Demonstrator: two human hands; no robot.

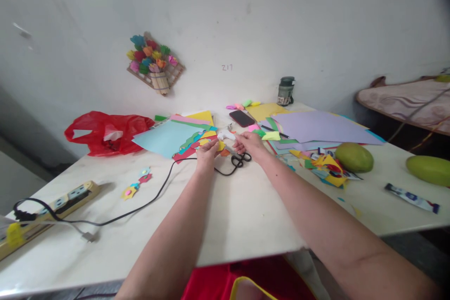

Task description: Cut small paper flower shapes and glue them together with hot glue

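Observation:
Near the middle of the table, my left hand [208, 150] pinches a small yellow paper piece [221, 146] at its fingertips. My right hand [249, 144] is just to the right, its fingers drawn together; whatever they hold is too small to make out. Just beyond both hands lies a white glue gun [226, 135], and a black cord [165, 183] runs from this area to the power strip at the left. Black-handled scissors [241, 159] rest below my right hand, their blades partly hidden. Colourful paper cut-outs [186, 150] lie beyond my left hand.
Left: a red plastic bag [105, 126], a power strip [70, 199] and joined paper flowers [135, 183]. Behind are a phone [242, 118] and a dark bottle [286, 90]. Right: coloured sheets [323, 126], paper scraps [326, 168], green fruit [354, 157] and a tube [411, 198].

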